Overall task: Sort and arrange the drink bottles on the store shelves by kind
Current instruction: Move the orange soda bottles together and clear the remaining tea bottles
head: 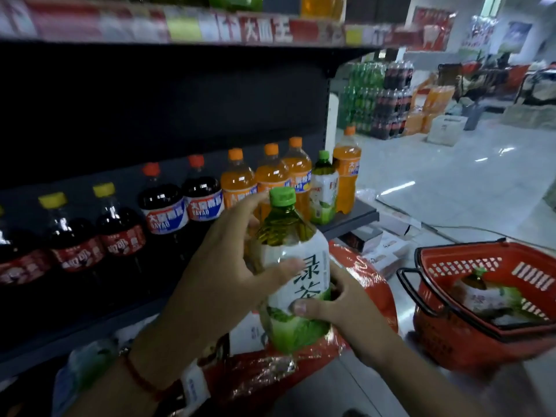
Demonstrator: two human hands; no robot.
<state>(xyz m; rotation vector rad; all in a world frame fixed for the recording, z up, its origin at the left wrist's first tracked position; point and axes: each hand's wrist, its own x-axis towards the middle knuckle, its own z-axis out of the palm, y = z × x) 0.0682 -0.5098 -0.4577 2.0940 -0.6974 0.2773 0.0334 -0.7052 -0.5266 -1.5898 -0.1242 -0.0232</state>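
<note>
A large green tea bottle with a green cap and white-green label is held upright in front of the shelf. My left hand wraps its left side, thumb across the label. My right hand grips it from the lower right. On the dark shelf stand dark cola bottles with yellow caps, dark soda bottles with red caps, several orange soda bottles, and one more green tea bottle near the right end.
A red shopping basket at the right holds another green tea bottle. Red plastic-wrapped packs lie below the shelf. Stacked drink packs stand across the pale floor. An upper shelf edge with price strips runs overhead.
</note>
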